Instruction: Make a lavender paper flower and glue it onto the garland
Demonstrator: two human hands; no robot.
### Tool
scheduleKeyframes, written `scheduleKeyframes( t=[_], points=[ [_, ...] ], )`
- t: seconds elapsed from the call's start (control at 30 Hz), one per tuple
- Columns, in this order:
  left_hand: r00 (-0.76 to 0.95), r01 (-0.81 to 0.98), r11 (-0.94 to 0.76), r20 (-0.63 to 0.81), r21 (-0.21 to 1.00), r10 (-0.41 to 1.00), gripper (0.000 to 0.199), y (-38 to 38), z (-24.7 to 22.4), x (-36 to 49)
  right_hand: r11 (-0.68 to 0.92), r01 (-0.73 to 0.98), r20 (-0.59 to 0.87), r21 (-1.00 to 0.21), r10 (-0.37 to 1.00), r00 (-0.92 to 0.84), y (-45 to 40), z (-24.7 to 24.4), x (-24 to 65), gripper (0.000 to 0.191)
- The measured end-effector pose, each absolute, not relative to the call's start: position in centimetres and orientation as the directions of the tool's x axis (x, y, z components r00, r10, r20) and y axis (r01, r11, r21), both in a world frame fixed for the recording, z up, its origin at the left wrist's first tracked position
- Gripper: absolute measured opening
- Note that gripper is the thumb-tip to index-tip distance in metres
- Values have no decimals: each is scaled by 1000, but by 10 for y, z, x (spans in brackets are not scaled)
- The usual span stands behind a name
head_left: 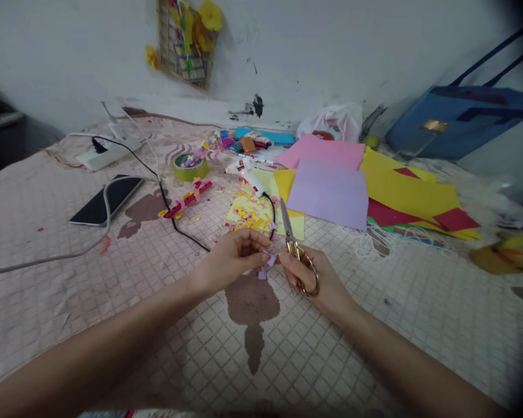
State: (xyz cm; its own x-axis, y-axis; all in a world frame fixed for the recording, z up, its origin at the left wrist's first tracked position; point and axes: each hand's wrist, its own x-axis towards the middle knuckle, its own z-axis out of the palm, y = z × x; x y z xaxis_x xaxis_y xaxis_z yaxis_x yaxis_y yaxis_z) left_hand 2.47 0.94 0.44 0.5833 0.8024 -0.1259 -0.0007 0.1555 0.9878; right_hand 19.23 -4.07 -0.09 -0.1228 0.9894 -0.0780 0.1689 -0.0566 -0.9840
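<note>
Between the thumb and fingers of my left hand (pixel 237 252) is a small piece of purple paper (pixel 269 258). Another little purple piece (pixel 262 272) shows just below it. My right hand (pixel 307 271) is closed around gold-handled scissors (pixel 288 223), whose blades point up and away from me. The two hands are close together but apart, low over the patterned cloth. Just beyond them, yellow and pink paper scraps (pixel 249 219) lie on a pale yellow sheet (pixel 294 226). A white glue gun (pixel 253 181) with a lit red light rests at that sheet's far edge.
Purple (pixel 329 194), pink (pixel 326 152) and yellow sheets (pixel 405 188) overlap at right, beside white string (pixel 372 241). Leftward are a tape roll (pixel 190 168), a decorated red strip (pixel 186 202), a phone (pixel 107 200), cables and a power strip (pixel 108 153). A blue bag (pixel 466 119) stands at back right.
</note>
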Motion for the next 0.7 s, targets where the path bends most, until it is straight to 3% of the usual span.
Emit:
scheduleKeyframes(
  t=[0.2, 0.4, 0.7],
  points=[
    [589, -37, 91, -52, 995, 807, 29, 6, 2, 27, -65, 231, -94, -971, 989, -115, -40, -3, 193, 19],
    [654, 89, 194, -205, 977, 728, 18, 4, 4, 29, -26, 186, -46, -982, 993, -105, -39, -5, 196, 17],
    [644, 8, 359, -280, 933, 712, 18, 2, 6, 29, -31, 77, -37, -997, 995, -90, -40, -2, 196, 35]
  ],
)
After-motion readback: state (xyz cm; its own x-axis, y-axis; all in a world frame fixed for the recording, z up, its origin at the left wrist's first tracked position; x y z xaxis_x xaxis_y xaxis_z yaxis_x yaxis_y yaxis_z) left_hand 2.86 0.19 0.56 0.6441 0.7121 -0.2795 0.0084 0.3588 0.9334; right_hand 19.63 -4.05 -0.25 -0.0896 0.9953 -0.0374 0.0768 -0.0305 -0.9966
